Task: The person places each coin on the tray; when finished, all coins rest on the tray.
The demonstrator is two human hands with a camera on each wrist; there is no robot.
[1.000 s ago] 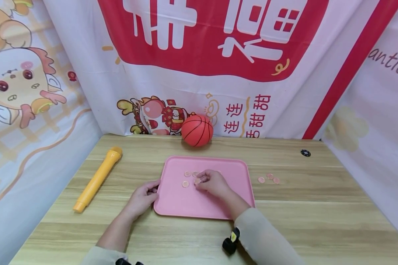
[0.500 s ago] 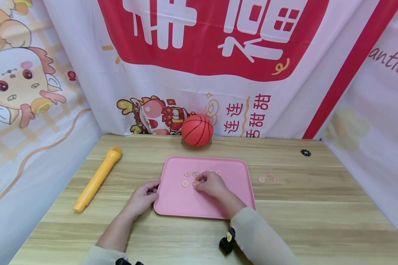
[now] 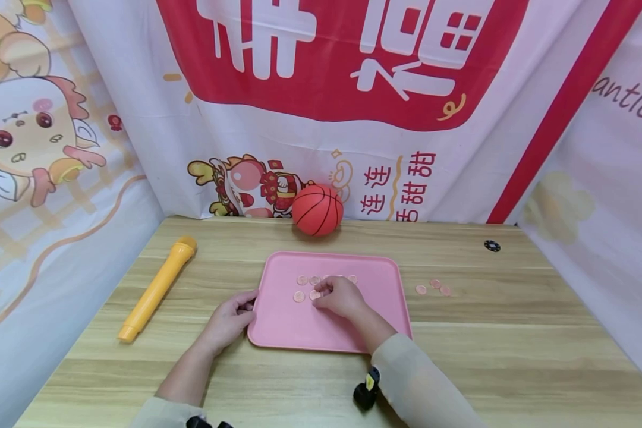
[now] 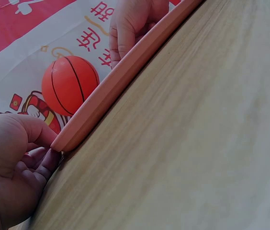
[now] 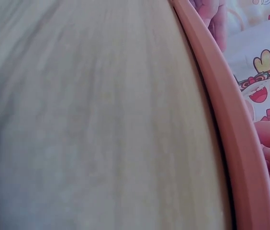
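A pink tray (image 3: 331, 336) lies on the table with several copper-coloured coins (image 3: 298, 296) on it, set roughly in rows. My left hand (image 3: 229, 321) grips the tray's left edge; in the left wrist view its thumb and fingers (image 4: 43, 133) pinch the rim. Over the middle of the tray, my right hand (image 3: 342, 297) pinches a coin (image 3: 314, 295) between thumb and fingertips, low at the tray's surface. That hand partly covers the back row, where another coin (image 3: 352, 279) shows past its knuckles. The right wrist view hides its fingertips behind the tray rim (image 5: 235, 120).
Three more coins (image 3: 435, 284) lie on the wooden table (image 3: 487, 356) right of the tray. Farther back sits a black chip (image 3: 492, 245). A red toy basketball (image 3: 317, 209) stands behind the tray, and a yellow toy microphone (image 3: 157, 289) lies at the left.
My right hand has shifted slightly left with the coin and lowered it to the tray, baring a back-row coin. My left hand keeps its hold on the tray edge.
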